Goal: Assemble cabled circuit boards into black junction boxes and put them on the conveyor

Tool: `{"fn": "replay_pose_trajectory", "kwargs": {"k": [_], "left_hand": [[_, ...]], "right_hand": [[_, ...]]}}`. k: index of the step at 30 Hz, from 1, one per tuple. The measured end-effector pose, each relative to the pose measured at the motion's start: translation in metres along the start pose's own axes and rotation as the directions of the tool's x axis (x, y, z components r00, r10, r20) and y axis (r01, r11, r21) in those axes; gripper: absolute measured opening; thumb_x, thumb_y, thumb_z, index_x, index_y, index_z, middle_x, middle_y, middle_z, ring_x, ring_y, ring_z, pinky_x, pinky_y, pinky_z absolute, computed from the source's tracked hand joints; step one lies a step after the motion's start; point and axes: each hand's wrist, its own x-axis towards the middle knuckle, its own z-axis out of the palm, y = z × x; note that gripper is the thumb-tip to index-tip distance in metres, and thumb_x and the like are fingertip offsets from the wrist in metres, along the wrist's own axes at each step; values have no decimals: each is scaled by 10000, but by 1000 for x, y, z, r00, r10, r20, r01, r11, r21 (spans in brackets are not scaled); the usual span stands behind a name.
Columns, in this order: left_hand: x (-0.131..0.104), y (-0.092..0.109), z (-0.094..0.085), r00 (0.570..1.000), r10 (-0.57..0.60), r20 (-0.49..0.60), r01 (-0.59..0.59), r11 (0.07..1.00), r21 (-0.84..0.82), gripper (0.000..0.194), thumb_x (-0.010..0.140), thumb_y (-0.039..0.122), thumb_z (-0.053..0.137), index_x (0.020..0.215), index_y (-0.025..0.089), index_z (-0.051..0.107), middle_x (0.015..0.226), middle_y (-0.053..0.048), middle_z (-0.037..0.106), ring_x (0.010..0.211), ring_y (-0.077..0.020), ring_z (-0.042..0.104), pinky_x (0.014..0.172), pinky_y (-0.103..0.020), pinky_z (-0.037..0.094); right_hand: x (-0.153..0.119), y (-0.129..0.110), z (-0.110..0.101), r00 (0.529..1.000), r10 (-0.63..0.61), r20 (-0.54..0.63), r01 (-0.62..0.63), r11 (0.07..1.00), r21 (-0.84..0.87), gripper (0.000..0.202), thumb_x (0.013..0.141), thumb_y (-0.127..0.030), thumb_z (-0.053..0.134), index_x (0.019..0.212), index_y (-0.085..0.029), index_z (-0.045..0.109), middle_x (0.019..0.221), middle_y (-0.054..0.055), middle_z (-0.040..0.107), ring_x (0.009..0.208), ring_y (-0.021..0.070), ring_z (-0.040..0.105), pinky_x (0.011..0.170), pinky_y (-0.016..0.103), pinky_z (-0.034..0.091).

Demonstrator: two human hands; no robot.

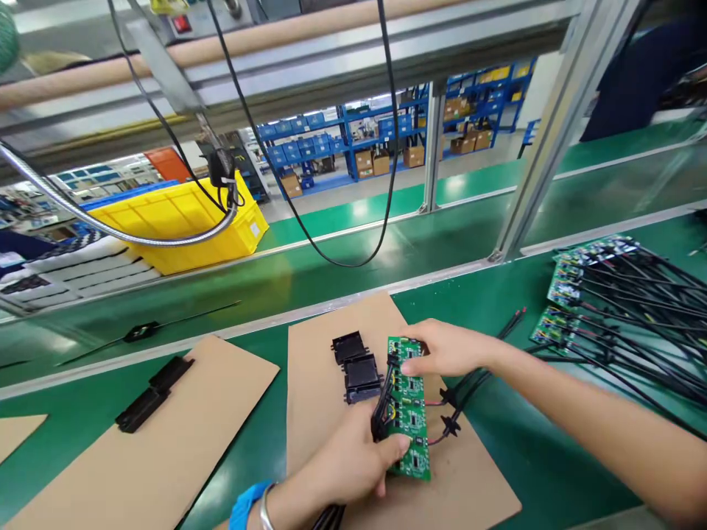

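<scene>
At the lower centre of the frame, our left hand (359, 449) and right hand (442, 350) both grip the circuit board panel (414, 419) near opposite ends, apparently to keep it steady above the cardboard sheet (325, 434), beside the black housings (361, 372).

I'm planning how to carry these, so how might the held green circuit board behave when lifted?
The green circuit board looks thin and flat, so probably stiff and light. Its attached black cables may drag or twist it. Exposed components suggest fragility.
</scene>
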Motion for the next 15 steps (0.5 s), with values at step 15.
{"fn": "replay_pose_trajectory", "kwargs": {"k": [15], "left_hand": [[11,-4,7,976,148,-162,-94,949,302,355,834,391,610,1127,189,610,992,-96,685,966,-289,608,824,-364,482]], "right_hand": [[-23,4,16,998,51,43,-55,993,109,71,727,-181,636,748,-185,568,656,-40,589,581,118,491,537,220,356]]}}
